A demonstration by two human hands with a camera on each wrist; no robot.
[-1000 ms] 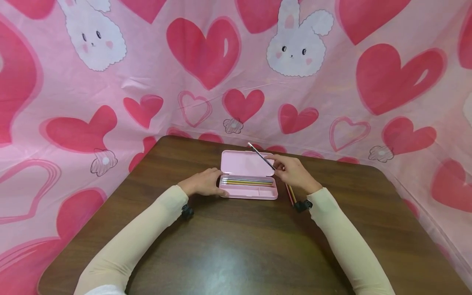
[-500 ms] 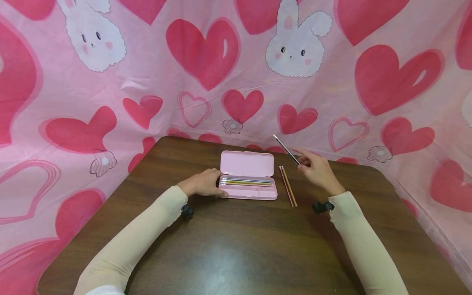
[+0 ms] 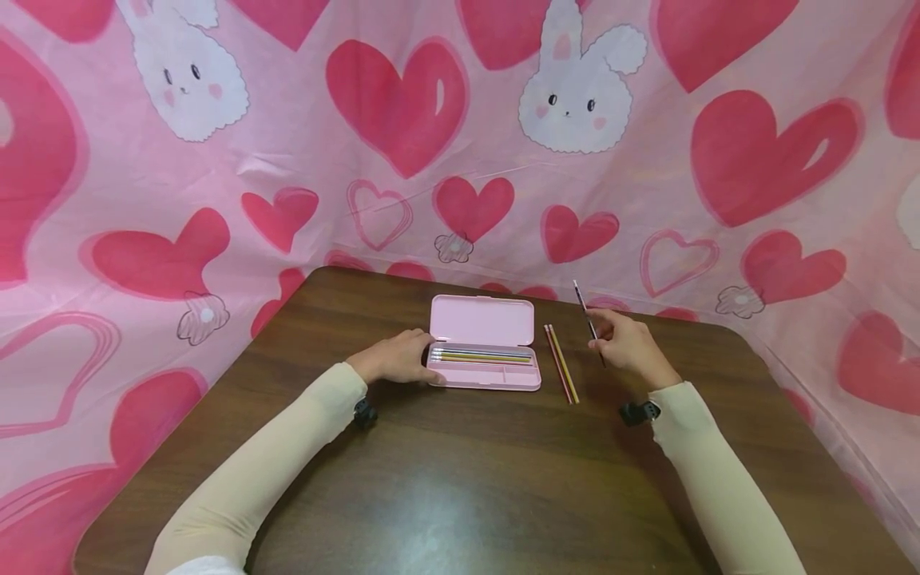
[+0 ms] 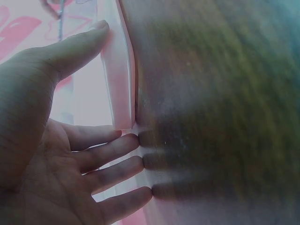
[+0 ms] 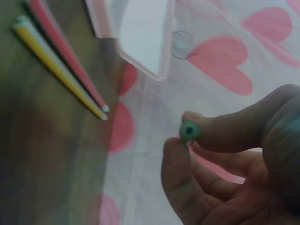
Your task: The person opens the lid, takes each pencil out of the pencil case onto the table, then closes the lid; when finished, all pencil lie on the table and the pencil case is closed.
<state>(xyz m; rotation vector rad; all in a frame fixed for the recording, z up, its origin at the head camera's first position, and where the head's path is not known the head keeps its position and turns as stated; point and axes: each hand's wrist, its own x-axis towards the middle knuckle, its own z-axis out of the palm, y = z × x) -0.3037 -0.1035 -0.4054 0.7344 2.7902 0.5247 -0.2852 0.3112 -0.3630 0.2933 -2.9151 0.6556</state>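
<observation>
A pink pencil case (image 3: 484,377) lies with its lid (image 3: 483,319) raised; several pencils (image 3: 474,355) sit in its back compartment. My left hand (image 3: 395,357) rests at its left end. In the left wrist view, the thumb touches the side of the case (image 4: 119,79) and the straight fingers reach its corner and the tabletop. My right hand (image 3: 627,345) pinches a dark patterned pencil (image 3: 584,308) above the table, right of the case. Its end (image 5: 189,130) points at the right wrist camera, between thumb and index finger.
A red pencil (image 3: 557,363) and a yellow pencil (image 3: 565,365) lie side by side between the case and my right hand. The brown wooden table (image 3: 431,479) meets a pink heart-and-rabbit cloth (image 3: 287,120) behind its far edge.
My right hand has moved right, away from the case and past the two loose pencils, carrying the dark pencil, which now stands more upright. The left hand has stayed in place.
</observation>
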